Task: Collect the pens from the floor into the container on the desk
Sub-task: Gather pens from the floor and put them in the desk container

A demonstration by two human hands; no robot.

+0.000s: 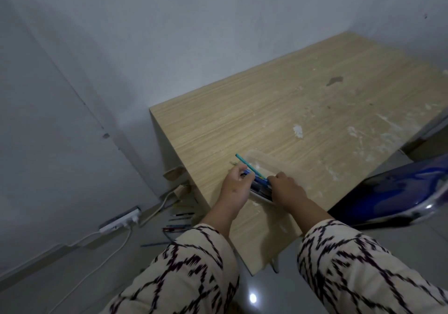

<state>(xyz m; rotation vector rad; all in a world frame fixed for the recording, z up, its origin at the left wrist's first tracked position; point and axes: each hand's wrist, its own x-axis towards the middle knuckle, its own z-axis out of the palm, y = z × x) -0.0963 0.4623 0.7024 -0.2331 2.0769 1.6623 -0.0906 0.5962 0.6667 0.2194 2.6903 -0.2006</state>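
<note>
Desk (278, 110) carries the clear container (271, 166) between both hands, left hand (236, 187) and right hand (287, 189) curling their fingers around a bundle of pens (260, 185) over its near end. A teal pen (247, 166) juts past the left fingertips and, I judge, could slip out to the floor. More pens (178, 224) lie below the left wrist beside a power strip (121, 219), whose cables could snag a reach.

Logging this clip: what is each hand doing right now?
Left hand: grips pens at the container.
Right hand: curled on the same pens.

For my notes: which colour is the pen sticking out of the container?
Teal pen, in the head view.
</note>
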